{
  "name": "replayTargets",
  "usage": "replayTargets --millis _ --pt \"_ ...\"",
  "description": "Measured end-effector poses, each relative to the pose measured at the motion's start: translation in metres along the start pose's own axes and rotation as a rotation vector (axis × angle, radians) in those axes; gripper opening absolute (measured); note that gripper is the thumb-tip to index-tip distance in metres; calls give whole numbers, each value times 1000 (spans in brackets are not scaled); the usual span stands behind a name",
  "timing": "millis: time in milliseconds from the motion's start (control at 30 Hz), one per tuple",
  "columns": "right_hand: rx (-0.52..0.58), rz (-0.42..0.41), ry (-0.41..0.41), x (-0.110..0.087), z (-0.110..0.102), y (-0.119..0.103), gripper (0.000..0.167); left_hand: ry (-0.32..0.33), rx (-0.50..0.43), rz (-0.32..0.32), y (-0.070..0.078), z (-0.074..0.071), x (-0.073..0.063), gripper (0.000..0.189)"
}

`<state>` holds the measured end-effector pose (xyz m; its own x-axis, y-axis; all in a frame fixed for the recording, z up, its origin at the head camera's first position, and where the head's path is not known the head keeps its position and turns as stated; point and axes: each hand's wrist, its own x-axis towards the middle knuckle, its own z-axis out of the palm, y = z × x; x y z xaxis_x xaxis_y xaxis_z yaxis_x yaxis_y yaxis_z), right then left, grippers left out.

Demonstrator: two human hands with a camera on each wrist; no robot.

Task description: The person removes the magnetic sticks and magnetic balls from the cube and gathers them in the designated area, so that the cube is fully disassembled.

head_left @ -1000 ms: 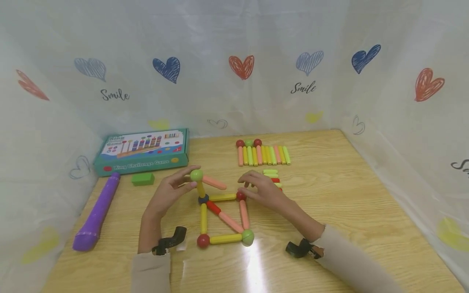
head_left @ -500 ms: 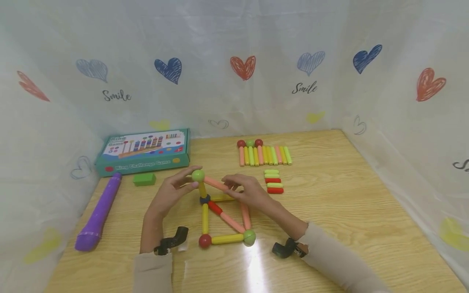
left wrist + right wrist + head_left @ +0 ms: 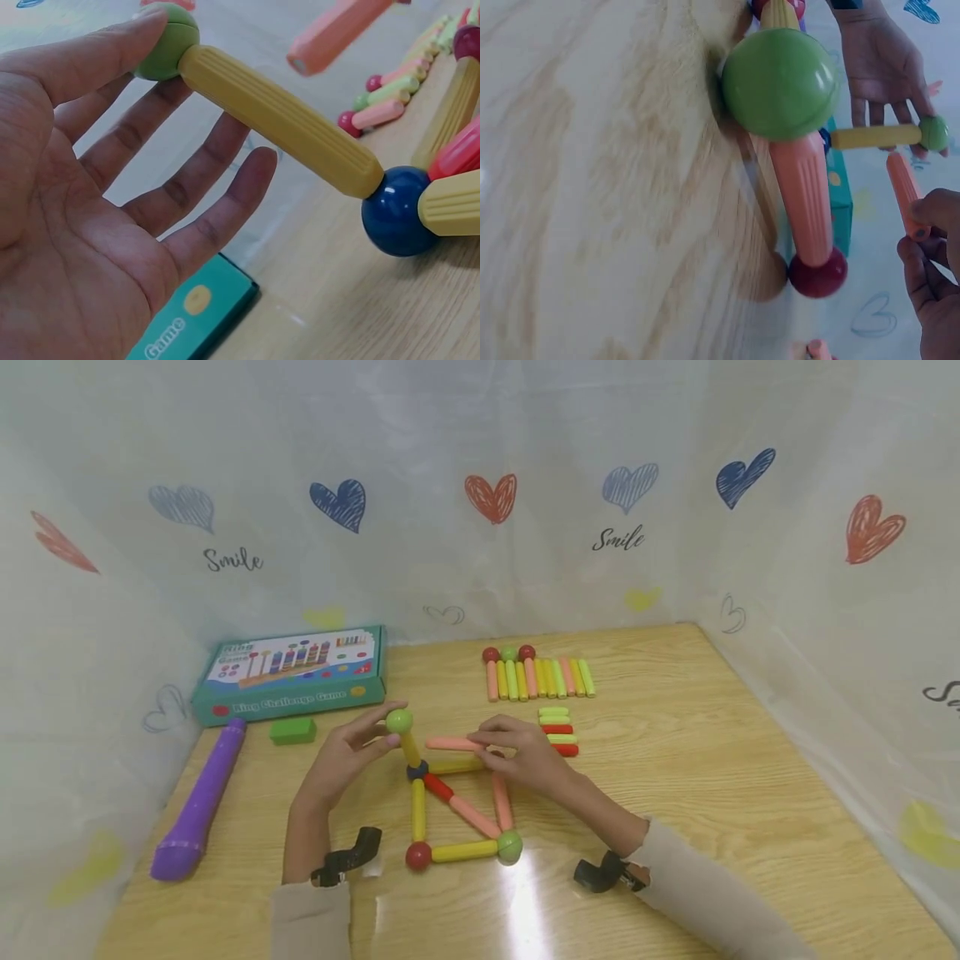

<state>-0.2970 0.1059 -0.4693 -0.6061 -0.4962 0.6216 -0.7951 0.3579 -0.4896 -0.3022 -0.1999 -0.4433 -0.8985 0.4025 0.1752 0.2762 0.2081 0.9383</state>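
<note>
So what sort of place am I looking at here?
Probably a tabletop play or recording booth: a wooden table walled in by a white curtain with hearts, with rows of spare sticks and a game box.

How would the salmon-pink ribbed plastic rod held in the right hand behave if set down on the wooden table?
The salmon-pink ribbed plastic rod looks stiff and light. Round in section, it might roll, though its ribs may damp that. The right hand pinches one end easily.

A green ball [image 3: 399,721] tops a yellow stick [image 3: 410,748] on a navy ball [image 3: 417,770]; nearby stick [image 3: 453,744] is salmon-pink.
</note>
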Motion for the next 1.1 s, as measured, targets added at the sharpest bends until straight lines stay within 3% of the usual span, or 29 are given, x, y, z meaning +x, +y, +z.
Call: replayTargets --millis 167,433,633,1100 --pt "-15 67 48 -8 -19 8 24 -2 8 -19 0 0 0 47" --pt "-138 115 114 -18 -58 31 26 1 19 -42 -2 0 -1 48" --pt "-249 199 168 -27 -86 51 22 -2 19 -38 -1 1 -1 48" --pt "-390 429 218 -48 -123 97 20 -2 21 -33 1 2 -1 48"
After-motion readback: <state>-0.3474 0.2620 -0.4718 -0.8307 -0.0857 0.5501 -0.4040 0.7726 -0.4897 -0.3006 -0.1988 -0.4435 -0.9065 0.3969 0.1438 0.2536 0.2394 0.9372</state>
